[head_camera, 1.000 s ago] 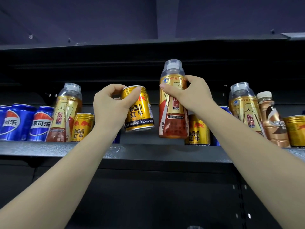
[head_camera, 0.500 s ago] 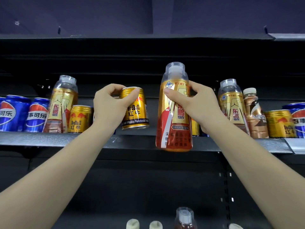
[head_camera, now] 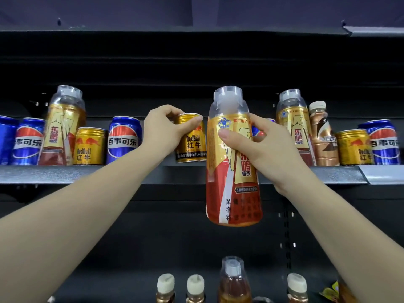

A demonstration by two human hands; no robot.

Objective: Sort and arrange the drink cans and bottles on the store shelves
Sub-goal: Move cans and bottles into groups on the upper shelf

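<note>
A dark metal store shelf [head_camera: 65, 173] carries a mixed row of drinks at head height, blue cola cans, gold cans and tall bottles standing jumbled together, with more capped bottles on the level below. Largest in the frame, a tall red-and-gold bottle [head_camera: 234, 171] hangs in front of the shelf edge, clear of the ledge, gripped round its upper body by the right hand [head_camera: 269, 154], thumb across the label and fingers wrapped behind. To its left, a small gold can [head_camera: 191, 138] is pinched near its rim by the left hand [head_camera: 161, 132], thumb over the front, fingers curled round the far side; whether its base rests on the shelf or sits just above it cannot be told. The step in hand appears to be regrouping like with like. Done well, that would mean setting the can down flat beside the other gold can [head_camera: 89, 146] before letting go, then carrying the bottle upright to the matching bottle [head_camera: 63, 125] at left or the one at right [head_camera: 293, 127], label forward, without knocking neighbours.
</note>
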